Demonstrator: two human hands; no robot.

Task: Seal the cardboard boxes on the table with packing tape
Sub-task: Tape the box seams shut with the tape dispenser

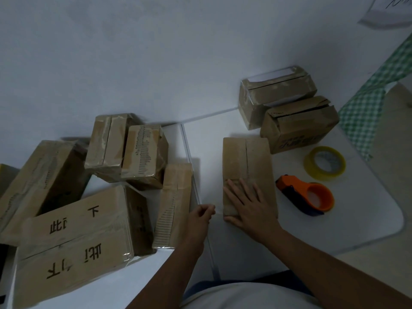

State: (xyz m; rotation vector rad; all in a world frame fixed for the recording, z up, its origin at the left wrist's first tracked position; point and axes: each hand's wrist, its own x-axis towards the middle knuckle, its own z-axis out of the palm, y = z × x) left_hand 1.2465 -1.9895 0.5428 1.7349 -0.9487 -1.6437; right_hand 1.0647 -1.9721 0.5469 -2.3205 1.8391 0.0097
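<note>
A flat cardboard box (245, 161) lies in the middle of the white table (334, 219), its top seam running away from me. My right hand (247, 201) presses flat on the box's near end, fingers spread. My left hand (200, 216) hovers just left of the box with fingers curled, thumb and forefinger pinched together; whether it holds anything I cannot tell. An orange tape dispenser (307, 196) lies right of the box. A roll of yellowish packing tape (324, 162) sits flat behind the dispenser.
Two more boxes (298, 128) stand at the back right, one with a loose flap. Several taped boxes (124, 152) are piled on the left, a large printed one (73, 241) nearest. A green checked cloth (365, 112) hangs at the right edge.
</note>
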